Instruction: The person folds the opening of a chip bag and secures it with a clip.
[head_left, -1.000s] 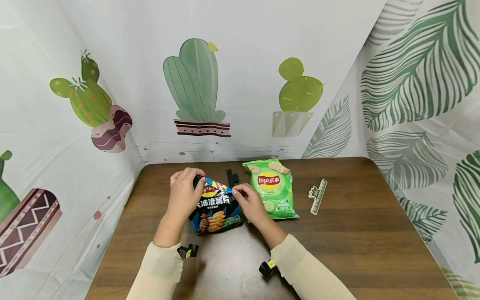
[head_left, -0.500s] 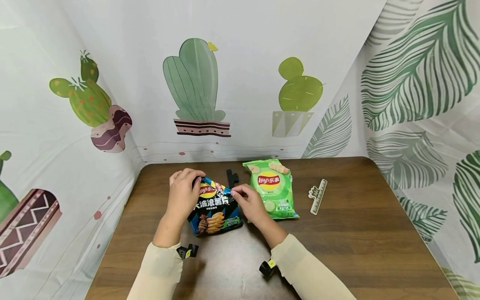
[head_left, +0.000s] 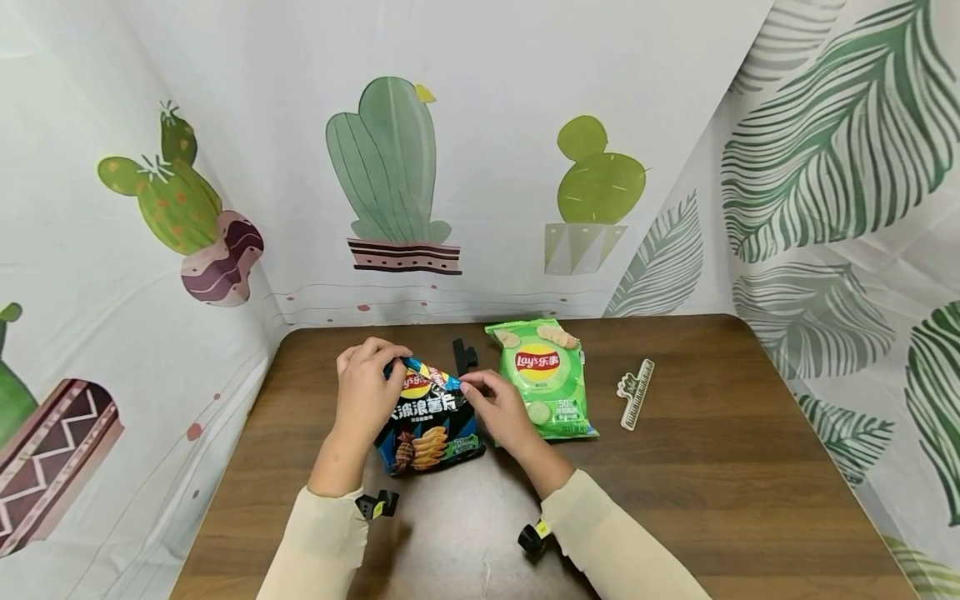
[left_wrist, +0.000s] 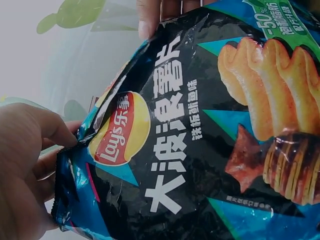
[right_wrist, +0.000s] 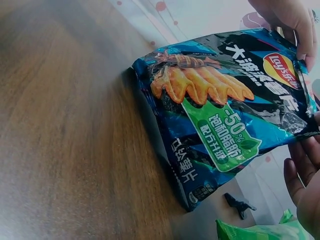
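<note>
Both hands hold a black and blue Lay's potato chip bag [head_left: 431, 421] by its upper corners, and its top edge is folded forward in a narrow strip. My left hand [head_left: 365, 387] pinches the left corner between thumb and fingers. At the right end of the fold, my right hand [head_left: 501, 406] pinches the strip with thumb and forefinger. The left wrist view shows the left thumb and fingers [left_wrist: 55, 132] at the bag's corner. In the right wrist view the bag's lower edge [right_wrist: 167, 155] stands close over the wooden table.
A green Lay's bag [head_left: 542, 379] lies right behind the right hand. Between the two bags at the back is a black clip [head_left: 465, 357]. Farther right lies a white clip [head_left: 637, 394] with a piano-key pattern. A printed cloth [head_left: 487, 167] hangs behind the wooden table [head_left: 712, 467].
The folded strip along the bag's top has become straighter and more even. The bag's lower edge has shifted slightly toward me. Both hands keep their grip almost in place.
</note>
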